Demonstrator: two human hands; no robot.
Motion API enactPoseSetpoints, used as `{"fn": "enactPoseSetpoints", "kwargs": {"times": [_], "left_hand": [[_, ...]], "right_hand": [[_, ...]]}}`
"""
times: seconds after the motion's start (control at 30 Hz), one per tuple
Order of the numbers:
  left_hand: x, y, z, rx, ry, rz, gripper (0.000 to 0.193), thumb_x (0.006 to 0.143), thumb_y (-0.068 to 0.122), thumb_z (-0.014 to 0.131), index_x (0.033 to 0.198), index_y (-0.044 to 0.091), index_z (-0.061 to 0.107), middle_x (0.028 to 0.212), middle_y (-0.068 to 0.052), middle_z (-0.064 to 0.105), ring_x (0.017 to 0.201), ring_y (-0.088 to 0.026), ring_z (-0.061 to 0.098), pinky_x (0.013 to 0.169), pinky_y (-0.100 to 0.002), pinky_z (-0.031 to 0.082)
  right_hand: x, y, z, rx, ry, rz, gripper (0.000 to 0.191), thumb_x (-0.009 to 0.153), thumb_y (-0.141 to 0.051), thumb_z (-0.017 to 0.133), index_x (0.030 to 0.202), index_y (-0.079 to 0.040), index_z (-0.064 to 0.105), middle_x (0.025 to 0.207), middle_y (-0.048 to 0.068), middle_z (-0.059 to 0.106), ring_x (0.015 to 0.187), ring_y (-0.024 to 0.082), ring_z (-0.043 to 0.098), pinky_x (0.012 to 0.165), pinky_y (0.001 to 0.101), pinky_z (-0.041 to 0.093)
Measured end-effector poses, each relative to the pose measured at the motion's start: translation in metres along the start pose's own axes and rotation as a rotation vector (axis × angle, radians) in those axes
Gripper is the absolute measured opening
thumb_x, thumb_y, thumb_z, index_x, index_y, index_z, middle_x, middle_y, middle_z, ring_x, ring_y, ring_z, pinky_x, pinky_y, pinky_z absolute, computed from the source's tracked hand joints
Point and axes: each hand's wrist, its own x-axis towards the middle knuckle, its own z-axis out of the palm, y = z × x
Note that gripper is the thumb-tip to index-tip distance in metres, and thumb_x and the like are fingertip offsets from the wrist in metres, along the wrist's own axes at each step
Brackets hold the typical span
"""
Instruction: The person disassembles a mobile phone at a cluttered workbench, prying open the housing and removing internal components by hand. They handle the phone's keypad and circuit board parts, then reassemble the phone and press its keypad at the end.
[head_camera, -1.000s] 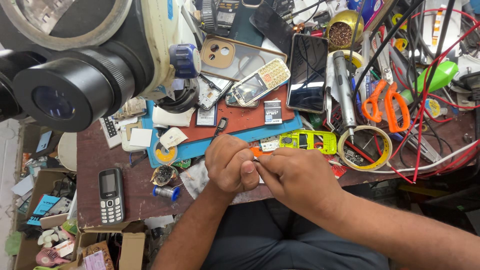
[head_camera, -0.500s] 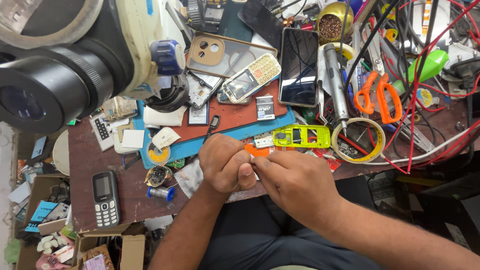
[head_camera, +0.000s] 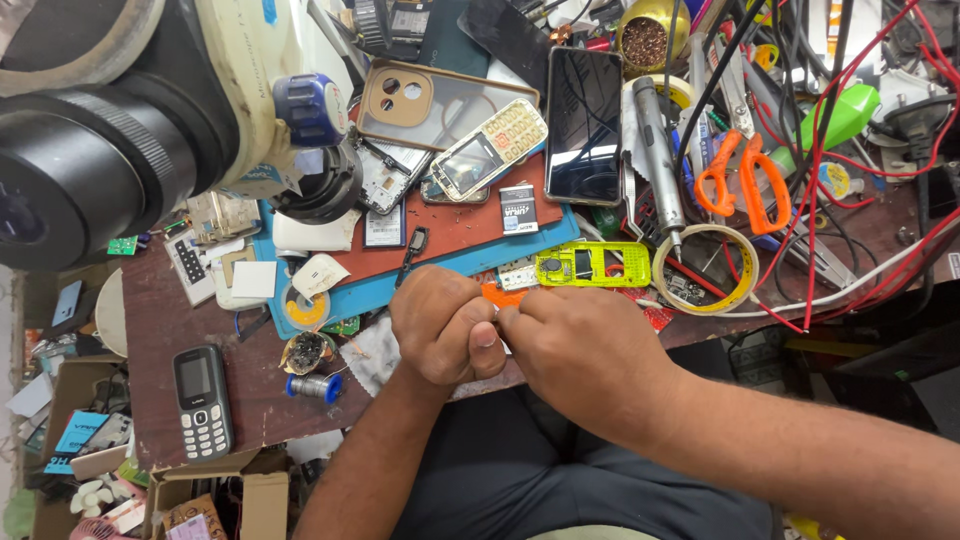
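Pinching together at the near edge of the workbench (head_camera: 200, 300), the left hand (head_camera: 440, 330) and the right hand (head_camera: 585, 345) meet at their fingertips over a small orange part (head_camera: 500, 294). Only its far edge shows, so I cannot tell which hand really holds it. Just beyond, to the right, lies a yellow-green phone frame (head_camera: 593, 265). Far left sits a dark keypad phone (head_camera: 203, 400).

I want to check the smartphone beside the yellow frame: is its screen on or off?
Off: the smartphone shows only a dark, reflective glass.
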Motion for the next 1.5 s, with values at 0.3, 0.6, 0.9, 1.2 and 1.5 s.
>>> {"fn": "enactPoseSetpoints", "kwargs": {"times": [0.3,0.6,0.9,1.2,1.5], "left_hand": [[-0.001,-0.002,-0.002,0.008,0.005,0.007,0.033,0.100,0.016,0.051,0.072,0.001,0.059,0.070,-0.010,0.057,0.059,-0.025,0.058,0.054,-0.041,0.044],[-0.002,-0.002,-0.002,0.006,0.020,-0.012,0.030,0.098,0.016,0.052,0.072,0.001,0.058,0.073,-0.012,0.059,0.060,-0.027,0.059,0.056,-0.041,0.045],[-0.009,-0.011,-0.002,-0.084,0.108,-0.128,0.035,0.099,0.017,0.048,0.067,0.002,0.052,0.070,-0.011,0.057,0.057,-0.024,0.054,0.053,-0.039,0.042],[-0.016,-0.023,-0.002,-0.099,0.259,-0.371,0.040,0.099,0.022,0.042,0.064,0.003,0.047,0.068,-0.012,0.057,0.054,-0.022,0.051,0.051,-0.036,0.038],[-0.021,-0.024,0.001,-0.050,0.319,-0.361,0.047,0.103,0.028,0.040,0.065,0.003,0.051,0.072,-0.012,0.055,0.059,-0.023,0.052,0.054,-0.037,0.040]], "right_hand": [[0.003,0.000,0.004,0.032,0.047,-0.033,0.010,0.083,-0.016,0.068,0.082,-0.007,0.066,0.073,0.009,0.062,0.068,0.030,0.065,0.060,0.0430,0.052],[0.009,0.002,0.008,0.346,-0.045,0.355,0.016,0.084,-0.025,0.073,0.080,-0.010,0.076,0.070,0.011,0.068,0.064,0.031,0.067,0.057,0.0447,0.052],[-0.011,0.004,0.002,0.143,0.113,0.204,0.014,0.087,-0.025,0.072,0.089,-0.013,0.078,0.076,0.007,0.071,0.066,0.029,0.069,0.057,0.0419,0.052],[-0.009,0.015,0.041,0.032,0.125,0.156,0.026,0.085,-0.014,0.071,0.110,-0.015,0.077,0.091,0.005,0.069,0.084,0.027,0.068,0.069,0.0408,0.054],[0.001,0.009,0.037,0.256,0.217,0.100,0.037,0.087,-0.021,0.076,0.121,-0.006,0.070,0.116,0.010,0.070,0.101,0.027,0.068,0.087,0.0377,0.054]]}}
